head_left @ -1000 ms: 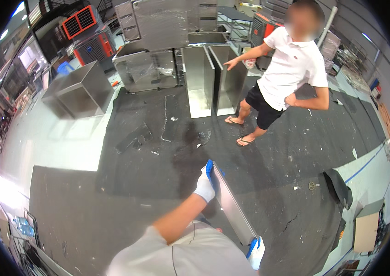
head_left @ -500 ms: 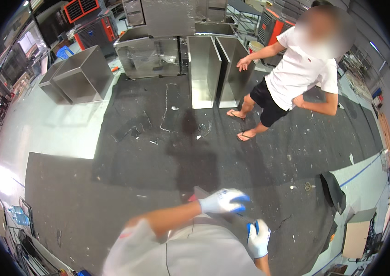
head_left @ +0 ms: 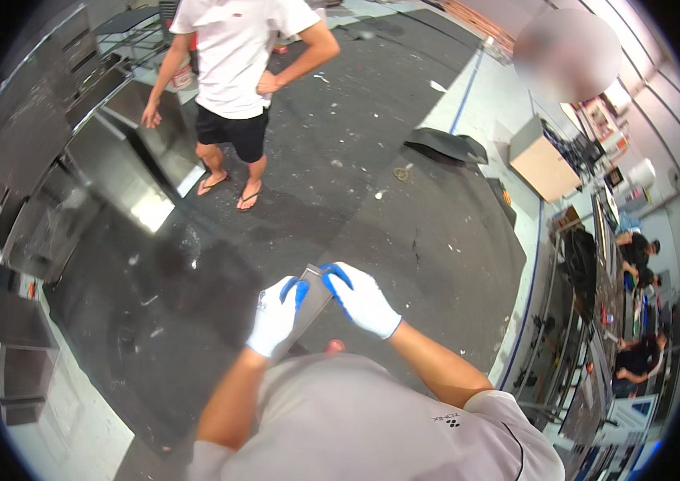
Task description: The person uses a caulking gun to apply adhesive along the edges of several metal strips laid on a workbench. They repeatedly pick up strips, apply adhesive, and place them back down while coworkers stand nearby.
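In front of my chest I hold a narrow grey strip (head_left: 308, 309), flat and metal-looking, which slants from its far end toward my body. My left hand (head_left: 277, 311), in a white glove with blue fingers, is closed on its left edge. On the other side, near the far end, the blue fingertips of my right hand (head_left: 361, 300) grip it, in a matching glove. The strip's near end is hidden by my left hand and shirt. A small red thing (head_left: 335, 346), too small to name, shows just beyond my shirt.
A person in a white shirt (head_left: 236, 60) and sandals stands ahead on the dark floor mat (head_left: 340, 200). Steel boxes (head_left: 119, 148) stand at the left. A folded black sheet (head_left: 448, 146), a carton (head_left: 544, 160) and a long cluttered workbench (head_left: 588, 321) with people are on the right.
My view has turned to the right, so the person and steel boxes now appear further left. Both hands have come together on the strip, which was blurred and partly hidden before.
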The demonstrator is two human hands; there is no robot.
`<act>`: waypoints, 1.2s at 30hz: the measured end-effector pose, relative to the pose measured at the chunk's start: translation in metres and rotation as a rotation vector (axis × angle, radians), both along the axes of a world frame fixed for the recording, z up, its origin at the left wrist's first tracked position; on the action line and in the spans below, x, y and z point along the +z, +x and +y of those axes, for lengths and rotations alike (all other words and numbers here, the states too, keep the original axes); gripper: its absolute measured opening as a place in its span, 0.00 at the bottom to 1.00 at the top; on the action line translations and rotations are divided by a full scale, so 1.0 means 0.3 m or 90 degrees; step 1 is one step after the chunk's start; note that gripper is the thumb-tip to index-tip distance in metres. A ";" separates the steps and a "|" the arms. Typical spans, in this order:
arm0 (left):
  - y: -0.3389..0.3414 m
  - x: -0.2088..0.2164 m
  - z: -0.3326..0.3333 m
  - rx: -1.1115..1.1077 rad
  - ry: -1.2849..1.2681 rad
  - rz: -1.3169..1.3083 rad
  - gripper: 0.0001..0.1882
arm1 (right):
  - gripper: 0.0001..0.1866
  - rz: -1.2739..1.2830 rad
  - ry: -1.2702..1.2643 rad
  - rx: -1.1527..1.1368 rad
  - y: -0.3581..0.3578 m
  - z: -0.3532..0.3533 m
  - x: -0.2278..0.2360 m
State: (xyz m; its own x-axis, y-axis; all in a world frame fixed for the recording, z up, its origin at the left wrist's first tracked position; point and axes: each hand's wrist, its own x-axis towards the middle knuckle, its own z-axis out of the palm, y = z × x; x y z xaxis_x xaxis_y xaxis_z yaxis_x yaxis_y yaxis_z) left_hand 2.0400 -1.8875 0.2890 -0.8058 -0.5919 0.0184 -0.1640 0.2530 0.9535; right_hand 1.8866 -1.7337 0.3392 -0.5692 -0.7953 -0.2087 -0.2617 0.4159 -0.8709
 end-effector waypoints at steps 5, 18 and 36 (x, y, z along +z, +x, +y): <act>-0.061 0.031 0.051 -0.067 -0.087 -0.025 0.14 | 0.21 0.014 -0.109 -0.056 -0.009 0.103 -0.028; -0.096 -0.089 0.119 -0.433 -0.010 0.013 0.34 | 0.18 0.190 -0.255 -0.136 0.109 0.399 0.062; -0.166 -0.067 0.442 -0.678 -0.109 0.024 0.29 | 0.26 0.084 -0.189 -0.441 0.304 0.836 0.043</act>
